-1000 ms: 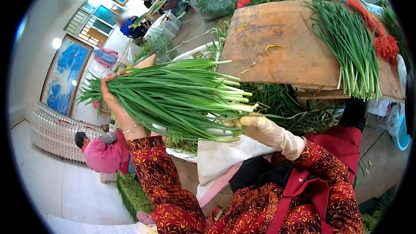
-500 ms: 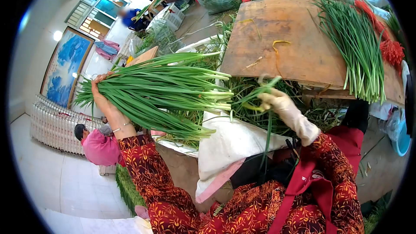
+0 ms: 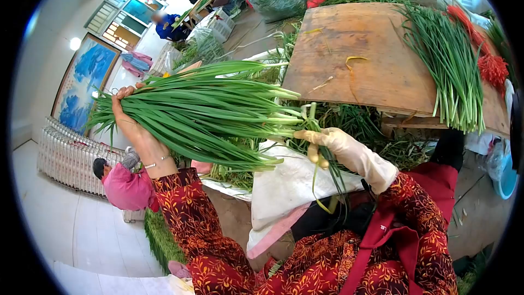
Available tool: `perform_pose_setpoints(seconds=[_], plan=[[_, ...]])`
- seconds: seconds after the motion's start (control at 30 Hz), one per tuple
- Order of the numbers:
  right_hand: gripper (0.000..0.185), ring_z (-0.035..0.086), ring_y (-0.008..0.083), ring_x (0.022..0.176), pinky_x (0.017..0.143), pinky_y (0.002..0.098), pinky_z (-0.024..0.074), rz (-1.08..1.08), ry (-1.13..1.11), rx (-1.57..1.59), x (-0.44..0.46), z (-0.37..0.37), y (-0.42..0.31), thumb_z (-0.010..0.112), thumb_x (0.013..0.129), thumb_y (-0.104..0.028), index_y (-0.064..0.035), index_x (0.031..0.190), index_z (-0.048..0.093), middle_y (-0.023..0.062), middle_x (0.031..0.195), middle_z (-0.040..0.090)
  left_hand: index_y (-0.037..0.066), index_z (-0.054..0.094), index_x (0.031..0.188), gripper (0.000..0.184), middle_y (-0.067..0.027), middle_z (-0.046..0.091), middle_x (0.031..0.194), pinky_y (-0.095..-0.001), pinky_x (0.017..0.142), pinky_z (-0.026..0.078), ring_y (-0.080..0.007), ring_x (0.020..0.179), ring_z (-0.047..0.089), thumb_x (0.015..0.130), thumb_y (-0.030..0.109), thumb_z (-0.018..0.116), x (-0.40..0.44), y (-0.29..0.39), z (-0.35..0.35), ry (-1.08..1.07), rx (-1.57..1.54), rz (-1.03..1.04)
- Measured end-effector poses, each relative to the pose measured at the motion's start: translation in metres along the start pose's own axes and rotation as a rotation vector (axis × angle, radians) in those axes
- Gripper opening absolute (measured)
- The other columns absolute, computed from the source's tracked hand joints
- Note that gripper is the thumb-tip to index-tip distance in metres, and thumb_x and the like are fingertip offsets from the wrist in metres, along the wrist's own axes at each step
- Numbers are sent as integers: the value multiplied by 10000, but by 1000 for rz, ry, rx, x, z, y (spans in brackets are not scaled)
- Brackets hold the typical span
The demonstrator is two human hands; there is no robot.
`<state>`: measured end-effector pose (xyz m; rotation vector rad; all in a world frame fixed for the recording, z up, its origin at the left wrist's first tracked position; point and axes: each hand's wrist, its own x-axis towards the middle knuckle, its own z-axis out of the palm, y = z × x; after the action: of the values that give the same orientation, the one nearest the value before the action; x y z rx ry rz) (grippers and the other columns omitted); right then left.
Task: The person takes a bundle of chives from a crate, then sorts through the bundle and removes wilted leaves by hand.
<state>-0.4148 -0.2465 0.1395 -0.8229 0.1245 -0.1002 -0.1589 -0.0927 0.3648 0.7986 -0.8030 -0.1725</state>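
My bare left hand (image 3: 126, 94) is closed round the leafy end of a big bunch of long green stalks (image 3: 202, 110), held up at the left with its pale ends pointing right. Beside those pale ends, my gloved right hand (image 3: 322, 145) pinches a few loose leaves (image 3: 339, 183), which hang down below the fingers. Another bunch of green stalks (image 3: 450, 65) lies on the wooden board (image 3: 365, 54), near its right side.
Red ties (image 3: 491, 68) lie at the board's right edge. White cloth (image 3: 289, 186) covers part of the area before me. Loose greens (image 3: 355, 125) fill the space below the board. A person in pink (image 3: 128, 186) is at the left; other people are farther back.
My right hand moved from the pale ends out to the right with loose leaves, then back left beside the stalks. My left hand has shifted slightly left, still holding the bunch.
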Motion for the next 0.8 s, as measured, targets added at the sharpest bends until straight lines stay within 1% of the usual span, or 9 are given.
perform_pose_setpoints(seconds=[0.07,0.13,0.27,0.37,0.5,0.63,0.7,0.77,0.8], plan=[[372,464,103,462,438,223,378,-12,82,-127,7,-1,1,533,865,-302,4,1077,535,59,623,550,75,501,739,189,-23,527,759,-329,830,399,-216,848,494,874,201,458,-16,-2,26,78,26,20],[435,473,110,474,442,222,372,-72,157,-257,11,-5,1,527,868,-314,29,1133,497,71,640,557,82,489,759,188,-19,509,776,-332,833,396,-213,864,486,886,211,441,-15,2,27,9,18,34],[317,465,101,437,435,223,378,-40,146,-262,12,1,1,536,860,-331,-25,940,568,57,609,572,88,461,783,179,-15,476,781,-323,837,388,-198,853,471,903,208,404,-22,2,38,-33,23,45],[330,472,100,437,432,216,380,80,63,-137,16,6,-6,540,855,-345,-31,952,570,59,607,574,90,448,777,180,-14,471,774,-314,832,390,-190,841,462,906,204,396,-29,-1,51,-13,18,3],[319,452,96,395,357,204,344,69,36,-121,13,4,-5,589,824,-321,-31,954,570,66,541,540,102,435,774,173,-8,464,768,-308,837,383,-184,845,453,907,207,398,-24,-2,50,-44,36,49],[291,452,89,395,361,197,341,30,-22,-127,5,8,-14,599,816,-311,-38,911,565,57,532,534,112,431,777,169,1,451,761,-306,850,368,-172,841,448,907,217,404,-40,-10,70,34,92,33],[250,459,93,395,364,198,346,32,-22,-35,7,11,-14,600,819,-266,-36,904,553,56,545,543,115,429,776,174,3,445,759,-304,854,362,-169,841,445,908,225,406,-45,-12,76,61,94,3],[209,472,103,398,369,206,362,29,0,68,10,13,-13,581,837,-231,-35,905,549,60,561,556,109,425,773,185,-1,442,759,-305,850,363,-174,840,442,908,235,411,-34,-16,59,-4,66,33],[188,448,91,384,360,195,350,29,55,92,13,13,-11,577,841,-213,-36,896,548,39,548,542,107,425,769,189,-3,442,760,-306,848,364,-179,841,442,907,236,413,-32,-17,56,-22,60,26]])
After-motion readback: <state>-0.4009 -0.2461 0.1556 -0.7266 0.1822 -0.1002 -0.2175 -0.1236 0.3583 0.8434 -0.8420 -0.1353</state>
